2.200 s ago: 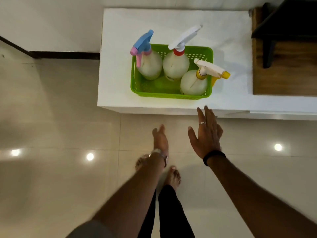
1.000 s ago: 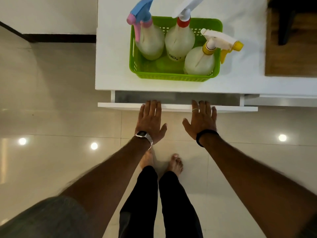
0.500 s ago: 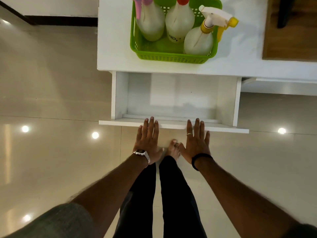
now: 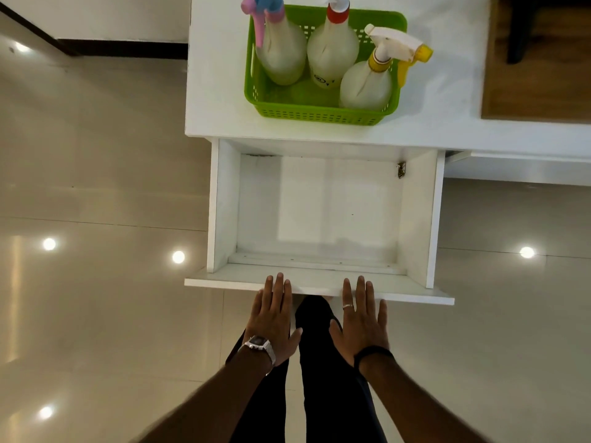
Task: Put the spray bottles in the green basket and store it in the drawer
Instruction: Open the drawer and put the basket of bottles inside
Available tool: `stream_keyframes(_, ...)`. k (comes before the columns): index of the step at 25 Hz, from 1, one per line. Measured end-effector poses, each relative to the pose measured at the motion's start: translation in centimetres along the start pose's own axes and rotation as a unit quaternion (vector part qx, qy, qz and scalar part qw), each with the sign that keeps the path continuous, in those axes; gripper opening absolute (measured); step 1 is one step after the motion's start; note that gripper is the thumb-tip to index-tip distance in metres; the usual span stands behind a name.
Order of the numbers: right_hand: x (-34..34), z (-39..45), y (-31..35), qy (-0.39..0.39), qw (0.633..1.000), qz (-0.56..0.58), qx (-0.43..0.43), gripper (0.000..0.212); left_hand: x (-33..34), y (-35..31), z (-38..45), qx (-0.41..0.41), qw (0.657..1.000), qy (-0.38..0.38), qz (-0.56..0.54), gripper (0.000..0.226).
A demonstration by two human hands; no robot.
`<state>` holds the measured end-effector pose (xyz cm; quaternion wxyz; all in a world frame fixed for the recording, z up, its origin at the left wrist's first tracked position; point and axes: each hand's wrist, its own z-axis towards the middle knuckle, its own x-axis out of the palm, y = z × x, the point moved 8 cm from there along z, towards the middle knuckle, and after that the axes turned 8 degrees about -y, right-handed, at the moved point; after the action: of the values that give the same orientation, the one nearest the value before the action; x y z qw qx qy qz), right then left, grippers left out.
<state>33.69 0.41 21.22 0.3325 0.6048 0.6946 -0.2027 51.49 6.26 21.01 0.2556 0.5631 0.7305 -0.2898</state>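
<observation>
A green basket point(image 4: 319, 118) stands on the white cabinet top point(image 4: 217, 91). Three translucent spray bottles stand upright in it: one with a blue and pink head point(image 4: 281, 55), one with a red collar point(image 4: 332, 52), one with a yellow collar and nozzle point(image 4: 366, 87). Below the basket the white drawer point(image 4: 224, 203) is pulled far out, with nothing inside. My left hand point(image 4: 273, 318) and my right hand point(image 4: 361, 321) lie flat, palms down, fingers straight, with the fingertips on the top edge of the drawer front. Neither hand holds anything.
A wooden surface point(image 4: 537, 91) with a dark leg point(image 4: 519, 33) on it lies right of the basket. A second white ledge point(image 4: 518, 169) runs right of the drawer. Glossy beige floor tiles point(image 4: 96, 282) surround the cabinet. My legs stand just under the drawer front.
The drawer went from shut to pulled far out, with both hands at its front edge moving toward me. The basket and bottles have stayed in place on the cabinet top.
</observation>
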Motion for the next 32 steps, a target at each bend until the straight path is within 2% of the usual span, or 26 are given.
stream_keyframes(5,1.2,-1.8,-0.1,0.042,0.999,-0.009,0.005,0.086,1.0,-0.3,-1.8,-0.006,0.999,0.035,0.000,0.097)
stream_keyframes(9,-0.2,-0.3,-0.2,0.044,0.998,-0.038,0.009,0.078,-1.6,0.6,1.0,0.030,0.998,0.041,0.028,0.081)
stream_keyframes(11,-3.1,2.2,-0.3,0.014,0.999,-0.047,0.006,0.077,-5.3,2.0,4.1,0.037,0.999,-0.010,0.030,0.077)
stream_keyframes(14,-11.2,7.6,-0.4,-0.091,0.995,-0.039,0.015,0.077,-14.3,4.6,8.7,0.021,0.986,-0.160,-0.029,0.080)
stream_keyframes(17,-21.3,13.4,-0.3,-0.194,0.981,0.006,0.027,0.073,-23.9,7.6,12.6,-0.019,0.947,-0.284,-0.147,0.076)
stream_keyframes(21,-33.0,19.0,-0.9,-0.318,0.944,0.068,0.051,0.057,-33.3,10.8,16.8,-0.078,0.876,-0.361,-0.309,0.060)
stream_keyframes(23,-36.1,20.8,-1.1,-0.334,0.925,0.166,0.068,0.051,-35.4,11.1,18.6,-0.079,0.868,-0.342,-0.353,0.055)
stream_keyframes(25,-36.7,21.9,-1.0,-0.300,0.911,0.267,0.094,0.047,-36.4,10.8,20.0,-0.068,0.871,-0.316,-0.370,0.040)
stream_keyframes(28,-35.5,22.8,-0.2,-0.241,0.917,0.299,0.113,0.030,-37.1,10.7,20.9,-0.070,0.878,-0.308,-0.359,0.025)
stream_keyframes(30,-35.2,22.5,0.2,-0.246,0.909,0.315,0.121,0.033,-37.3,11.2,21.0,-0.085,0.876,-0.308,-0.362,0.024)
stream_keyframes(32,-34.9,22.0,0.1,-0.264,0.897,0.328,0.132,0.025,-37.1,11.5,20.7,-0.090,0.871,-0.315,-0.367,0.023)
